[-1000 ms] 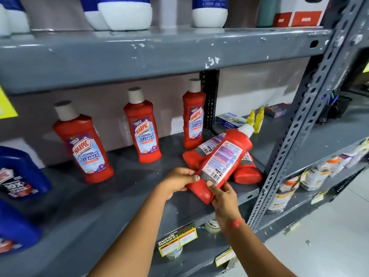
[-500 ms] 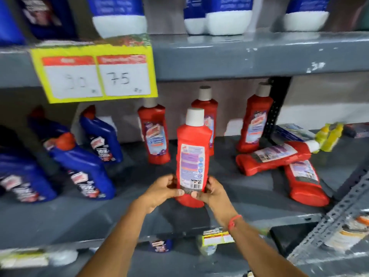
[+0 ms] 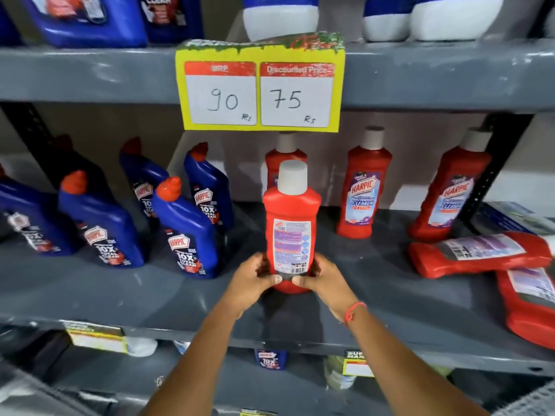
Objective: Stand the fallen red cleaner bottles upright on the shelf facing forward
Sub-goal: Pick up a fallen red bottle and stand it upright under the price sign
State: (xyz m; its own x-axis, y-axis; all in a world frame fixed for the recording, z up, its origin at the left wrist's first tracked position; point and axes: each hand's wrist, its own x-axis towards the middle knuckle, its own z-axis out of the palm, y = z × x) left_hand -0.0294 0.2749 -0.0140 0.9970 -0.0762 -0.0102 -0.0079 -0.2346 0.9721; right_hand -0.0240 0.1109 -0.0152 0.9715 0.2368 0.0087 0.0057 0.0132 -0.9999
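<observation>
I hold a red cleaner bottle (image 3: 291,217) upright near the front of the grey shelf (image 3: 180,295), its back label and barcode towards me. My left hand (image 3: 250,280) and my right hand (image 3: 322,280) grip its base from either side. Three red bottles stand upright at the back: one (image 3: 274,159) partly hidden behind the held bottle, one (image 3: 363,187) in the middle, one (image 3: 450,190) to the right. Two more red bottles lie fallen at the right: one (image 3: 477,253) on its side, another (image 3: 528,304) below it, cut by the frame edge.
Several blue Harpic bottles (image 3: 186,232) stand on the left half of the shelf. A yellow price tag (image 3: 259,85) hangs from the shelf above. A black upright post (image 3: 492,163) stands at the right. Boxes (image 3: 510,217) lie behind the fallen bottles.
The bottle went from lying tilted in my hands over the fallen pile to upright, moved left along the shelf. The view has shifted left and closer.
</observation>
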